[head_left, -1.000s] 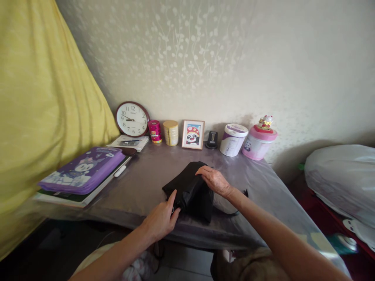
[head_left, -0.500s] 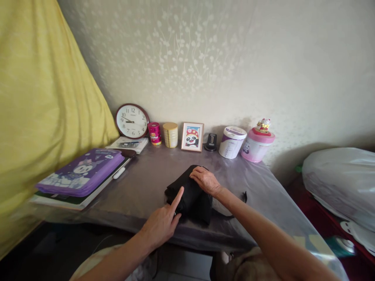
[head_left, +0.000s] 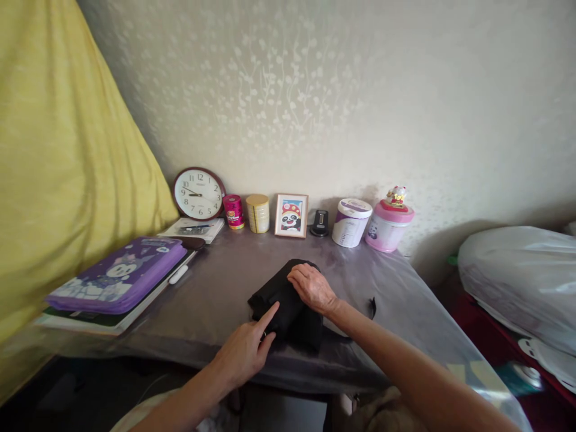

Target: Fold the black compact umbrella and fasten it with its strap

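A folded black cloth bundle [head_left: 281, 300] lies near the front edge of a grey-covered table [head_left: 216, 282]. My right hand [head_left: 311, 288] rests palm down on top of the bundle, fingers spread over its upper fold. My left hand [head_left: 245, 348] is at the bundle's near left corner, its index finger stretched out and touching the cloth, the other fingers curled. A thin black strap [head_left: 372, 307] trails from the bundle to the right.
Along the wall stand a round clock [head_left: 198, 192], a red tin [head_left: 233, 211], a yellow tin [head_left: 257, 213], a panda picture frame [head_left: 291, 215], a white tub [head_left: 351, 222] and a pink jar [head_left: 388, 222]. A purple case [head_left: 119, 274] lies on books at left. A yellow curtain hangs left; a plastic-wrapped bundle [head_left: 522, 276] lies right.
My left hand has let go of the bundle's corner and now points its index finger onto the cloth. My right hand stays on top. The view has tilted slightly upward.
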A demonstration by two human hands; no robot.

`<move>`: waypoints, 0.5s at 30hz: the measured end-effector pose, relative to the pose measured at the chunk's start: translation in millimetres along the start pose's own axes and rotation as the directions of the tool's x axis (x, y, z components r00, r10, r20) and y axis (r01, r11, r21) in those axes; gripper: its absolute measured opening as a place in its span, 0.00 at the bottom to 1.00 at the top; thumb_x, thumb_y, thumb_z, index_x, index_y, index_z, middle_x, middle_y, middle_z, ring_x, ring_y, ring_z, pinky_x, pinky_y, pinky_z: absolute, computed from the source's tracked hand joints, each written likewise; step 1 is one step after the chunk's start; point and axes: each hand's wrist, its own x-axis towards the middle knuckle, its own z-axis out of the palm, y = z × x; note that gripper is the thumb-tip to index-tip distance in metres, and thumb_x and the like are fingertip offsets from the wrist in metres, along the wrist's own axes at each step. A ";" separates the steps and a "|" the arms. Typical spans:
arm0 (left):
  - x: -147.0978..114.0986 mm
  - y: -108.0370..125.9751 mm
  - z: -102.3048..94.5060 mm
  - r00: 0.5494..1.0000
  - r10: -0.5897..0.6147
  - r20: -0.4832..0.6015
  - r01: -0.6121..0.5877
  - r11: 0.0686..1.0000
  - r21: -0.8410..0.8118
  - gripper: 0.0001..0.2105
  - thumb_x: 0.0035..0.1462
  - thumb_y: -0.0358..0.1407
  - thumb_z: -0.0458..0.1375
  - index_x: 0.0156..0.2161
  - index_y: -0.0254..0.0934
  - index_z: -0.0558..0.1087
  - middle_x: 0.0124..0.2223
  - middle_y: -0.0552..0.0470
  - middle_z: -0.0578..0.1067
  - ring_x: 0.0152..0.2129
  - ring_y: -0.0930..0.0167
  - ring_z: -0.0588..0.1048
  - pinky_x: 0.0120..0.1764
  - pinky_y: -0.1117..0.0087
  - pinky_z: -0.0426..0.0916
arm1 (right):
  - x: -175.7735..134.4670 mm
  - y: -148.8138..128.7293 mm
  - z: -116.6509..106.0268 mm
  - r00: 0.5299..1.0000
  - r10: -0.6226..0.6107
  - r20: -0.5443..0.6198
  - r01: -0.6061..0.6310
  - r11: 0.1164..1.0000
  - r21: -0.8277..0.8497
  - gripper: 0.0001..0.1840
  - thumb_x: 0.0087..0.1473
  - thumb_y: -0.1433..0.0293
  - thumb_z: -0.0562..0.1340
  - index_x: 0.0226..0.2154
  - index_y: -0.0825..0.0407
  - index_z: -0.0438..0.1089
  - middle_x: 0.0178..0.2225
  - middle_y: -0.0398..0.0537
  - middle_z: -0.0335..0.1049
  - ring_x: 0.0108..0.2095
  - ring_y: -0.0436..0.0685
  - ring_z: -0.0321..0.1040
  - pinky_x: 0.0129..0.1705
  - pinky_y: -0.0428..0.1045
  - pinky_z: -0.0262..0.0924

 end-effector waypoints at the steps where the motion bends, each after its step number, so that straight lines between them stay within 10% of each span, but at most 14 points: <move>1: 0.4 0.1 -1.5 1.000 -0.016 -0.003 0.015 0.999 -0.033 0.26 0.60 0.37 0.44 0.63 0.43 0.46 0.33 0.49 0.75 0.31 0.68 0.73 0.36 0.70 0.64 | -4.5 -2.7 -3.7 1.000 -0.001 -0.006 0.001 1.000 0.007 0.13 0.61 0.69 0.49 0.36 0.53 0.67 0.36 0.51 0.67 0.38 0.54 0.62 0.43 0.50 0.57; 9: 1.4 1.8 -8.2 0.994 -0.087 0.070 0.105 0.945 -0.311 0.27 0.60 0.41 0.43 0.63 0.40 0.44 0.19 0.60 0.70 0.11 0.75 0.67 0.23 0.75 0.62 | -33.9 6.8 8.3 0.999 -0.019 0.028 0.017 0.998 0.055 0.16 0.60 0.70 0.49 0.48 0.52 0.64 0.48 0.52 0.67 0.49 0.55 0.61 0.51 0.53 0.55; 15: 1.5 1.6 -5.8 0.993 -0.106 0.054 0.118 0.947 -0.300 0.27 0.59 0.41 0.44 0.63 0.41 0.45 0.24 0.56 0.73 0.11 0.77 0.66 0.21 0.76 0.61 | -20.1 46.1 24.7 0.968 0.236 0.085 -0.231 0.971 -0.065 0.17 0.60 0.69 0.50 0.50 0.53 0.64 0.52 0.51 0.64 0.52 0.58 0.60 0.53 0.56 0.55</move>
